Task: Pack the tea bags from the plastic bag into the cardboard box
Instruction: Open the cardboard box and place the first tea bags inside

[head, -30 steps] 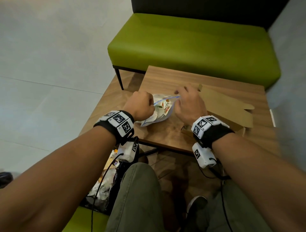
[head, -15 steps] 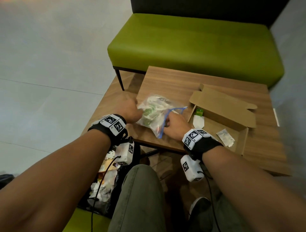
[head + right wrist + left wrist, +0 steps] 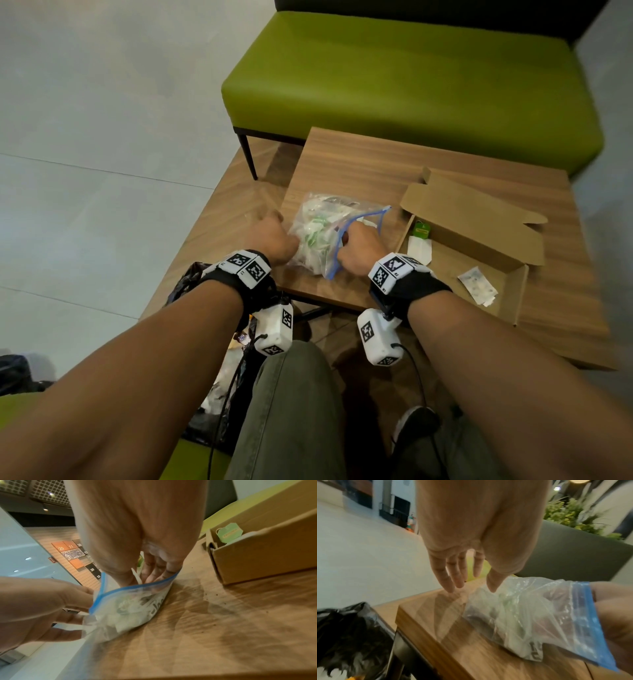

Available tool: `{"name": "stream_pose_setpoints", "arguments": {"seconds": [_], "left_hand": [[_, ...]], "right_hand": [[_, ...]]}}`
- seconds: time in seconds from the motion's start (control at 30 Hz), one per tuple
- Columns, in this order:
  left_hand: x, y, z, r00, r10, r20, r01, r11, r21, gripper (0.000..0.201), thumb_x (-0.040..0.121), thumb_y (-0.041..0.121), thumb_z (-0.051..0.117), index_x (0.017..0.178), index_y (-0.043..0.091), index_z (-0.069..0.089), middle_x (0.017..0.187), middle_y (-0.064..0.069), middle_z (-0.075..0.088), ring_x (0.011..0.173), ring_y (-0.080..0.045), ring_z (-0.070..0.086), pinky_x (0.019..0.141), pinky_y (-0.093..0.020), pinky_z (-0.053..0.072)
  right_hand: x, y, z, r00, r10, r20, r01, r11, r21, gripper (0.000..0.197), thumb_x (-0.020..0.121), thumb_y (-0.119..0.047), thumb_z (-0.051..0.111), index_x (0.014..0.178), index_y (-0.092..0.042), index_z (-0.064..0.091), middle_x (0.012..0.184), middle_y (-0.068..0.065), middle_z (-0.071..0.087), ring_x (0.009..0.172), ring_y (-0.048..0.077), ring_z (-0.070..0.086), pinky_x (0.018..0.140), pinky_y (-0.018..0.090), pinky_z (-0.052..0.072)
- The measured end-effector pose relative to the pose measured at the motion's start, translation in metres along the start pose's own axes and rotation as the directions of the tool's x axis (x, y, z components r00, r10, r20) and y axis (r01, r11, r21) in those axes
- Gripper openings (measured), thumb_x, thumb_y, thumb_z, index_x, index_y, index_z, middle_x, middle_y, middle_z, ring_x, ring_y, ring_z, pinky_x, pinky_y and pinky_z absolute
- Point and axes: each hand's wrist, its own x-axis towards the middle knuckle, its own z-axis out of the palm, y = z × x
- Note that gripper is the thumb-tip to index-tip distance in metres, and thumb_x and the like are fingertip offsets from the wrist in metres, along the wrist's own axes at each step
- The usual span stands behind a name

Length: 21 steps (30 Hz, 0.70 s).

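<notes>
Reaching into the plastic bag (image 3: 322,236) at the table's (image 3: 376,161) centre, the right hand (image 3: 359,250) has moved inside its blue-edged mouth, fingers curled among tea bags; whether anything is gripped is unclear. The left hand (image 3: 270,240), grip relaxed, steadies the bag at 9 o'clock. The cardboard box (image 3: 479,270), at 3 o'clock, now shows three tea bags.

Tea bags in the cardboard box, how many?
2: a green-tagged tea bag at the cardboard box's left end, a pale packet near its right end; another may hide beneath it.
</notes>
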Motion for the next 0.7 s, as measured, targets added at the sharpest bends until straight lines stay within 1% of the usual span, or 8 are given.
{"name": "stream_pose_setpoints", "arguments": {"seconds": [0.1,0.23,0.33,0.4,0.5,0.53,0.6,0.7], "left_hand": [[0.001,-0.003,0.005,0.989,-0.005,0.147,0.013,0.998,-0.056,0.025,0.08,0.018,0.071,0.102,0.007,0.066,0.101,-0.01,0.07,0.095,-0.03,0.068,0.084,-0.043,0.058],[-0.001,0.002,0.004,0.995,0.022,0.097,-0.017,0.999,-0.049,0.007,0.08,0.005,0.06,0.079,0.009,0.066,0.082,-0.008,0.066,0.082,-0.025,0.062,0.074,-0.035,0.053],[-0.001,0.006,0.002,0.995,0.022,0.098,-0.01,0.993,-0.117,0.011,0.08,0.005,0.057,0.082,0.006,0.068,0.084,-0.011,0.07,0.082,-0.028,0.066,0.073,-0.036,0.056],[0.0,0.009,0.002,0.993,0.012,0.115,0.006,0.987,-0.161,0.008,0.08,0.007,0.058,0.08,0.007,0.066,0.081,-0.01,0.07,0.079,-0.028,0.068,0.07,-0.037,0.058],[0.001,0.009,0.003,0.996,0.002,0.091,0.018,0.976,-0.215,0.009,0.078,0.004,0.056,0.075,0.01,0.062,0.074,-0.009,0.064,0.072,-0.027,0.063,0.07,-0.043,0.059],[0.0,0.009,0.003,0.997,-0.012,0.078,0.031,0.97,-0.243,0.01,0.076,0.003,0.055,0.076,0.009,0.063,0.074,-0.011,0.063,0.072,-0.028,0.062,0.072,-0.048,0.06],[0.001,0.005,0.004,0.996,-0.053,0.067,0.071,0.95,-0.305,0.013,0.074,0.003,0.054,0.079,0.001,0.065,0.081,-0.018,0.07,0.078,-0.034,0.069,0.073,-0.053,0.06],[-0.001,0.006,0.006,0.992,-0.095,0.084,0.119,0.921,-0.371,0.02,0.07,0.003,0.055,0.085,0.0,0.067,0.083,-0.019,0.073,0.082,-0.038,0.072,0.071,-0.054,0.061]], "right_hand": [[-0.003,-0.003,0.001,1.0,-0.015,-0.006,0.015,1.0,0.019,0.007,0.083,-0.002,0.065,0.09,-0.001,0.065,0.093,0.012,0.065,0.087,0.028,0.063,0.063,0.033,0.046],[-0.002,-0.006,0.007,0.998,-0.017,0.053,0.017,1.0,-0.004,0.022,0.063,-0.013,0.069,0.083,-0.006,0.068,0.093,0.01,0.066,0.086,0.027,0.066,0.069,0.039,0.061],[0.002,-0.008,0.009,0.998,-0.014,0.062,0.02,0.996,-0.088,0.026,0.065,-0.024,0.067,0.084,-0.006,0.061,0.102,0.011,0.064,0.091,0.029,0.065,0.072,0.037,0.058],[0.003,-0.009,0.011,0.999,0.012,0.035,-0.007,0.99,-0.14,0.019,0.076,-0.017,0.072,0.081,-0.007,0.056,0.104,0.014,0.06,0.092,0.029,0.063,0.07,0.035,0.054],[0.006,-0.006,0.015,1.0,0.021,-0.008,-0.022,0.989,-0.145,0.018,0.083,-0.011,0.069,0.099,-0.004,0.064,0.113,0.015,0.059,0.097,0.03,0.064,0.072,0.035,0.054],[0.006,-0.006,0.015,1.0,0.022,-0.007,-0.023,0.989,-0.143,0.011,0.084,-0.01,0.067,0.093,-0.005,0.063,0.109,0.014,0.058,0.093,0.029,0.063,0.068,0.034,0.051],[0.006,-0.004,0.017,1.0,0.0,0.015,0.002,0.99,-0.142,0.013,0.08,-0.015,0.066,0.077,-0.012,0.054,0.099,0.01,0.056,0.084,0.026,0.061,0.059,0.031,0.047],[0.026,0.017,0.032,0.999,-0.015,0.037,0.02,0.987,-0.162,0.023,0.064,-0.036,0.061,0.083,-0.022,0.06,0.097,-0.001,0.063,0.079,0.015,0.064,0.064,0.03,0.058]]}}
